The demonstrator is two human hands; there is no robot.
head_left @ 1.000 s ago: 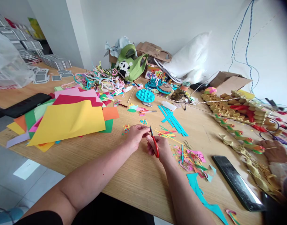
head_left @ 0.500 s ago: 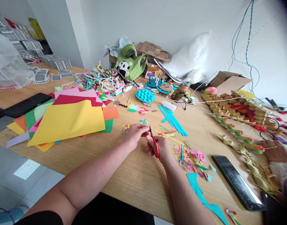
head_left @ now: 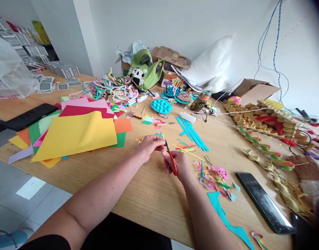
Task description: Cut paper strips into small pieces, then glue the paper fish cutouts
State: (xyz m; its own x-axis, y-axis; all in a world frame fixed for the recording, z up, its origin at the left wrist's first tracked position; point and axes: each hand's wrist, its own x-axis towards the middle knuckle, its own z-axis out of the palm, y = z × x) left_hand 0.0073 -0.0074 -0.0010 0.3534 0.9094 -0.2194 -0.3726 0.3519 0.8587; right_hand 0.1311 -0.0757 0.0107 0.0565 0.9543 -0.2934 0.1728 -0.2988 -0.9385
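Observation:
My right hand (head_left: 178,165) holds a pair of red-handled scissors (head_left: 173,162), the dark blades pointing up and away from me. At the blade tips, my left hand (head_left: 152,146) is closed in a pinch; whatever sits between its fingertips is too small to make out. Just beyond the left hand lie tiny paper bits (head_left: 159,135) in blue and yellow, and more coloured bits (head_left: 140,141) beside it. Thin coloured paper strips (head_left: 185,147) are to the right of the scissors, with longer blue strips (head_left: 192,133) behind them.
Coloured paper sheets (head_left: 78,133) are stacked at left. Paper scraps (head_left: 211,177), a blue offcut (head_left: 219,206) and a phone (head_left: 263,201) lie at right. Behind stand a blue decorated disc (head_left: 161,106), a jar (head_left: 201,100) and a green panda bag (head_left: 146,74). Another person's hand (head_left: 303,167) rests at far right.
My left hand has shifted slightly up and away from the right thumb, its fingertips staying near the blades. The scissors have barely moved. The other person's hand at far right has moved a little.

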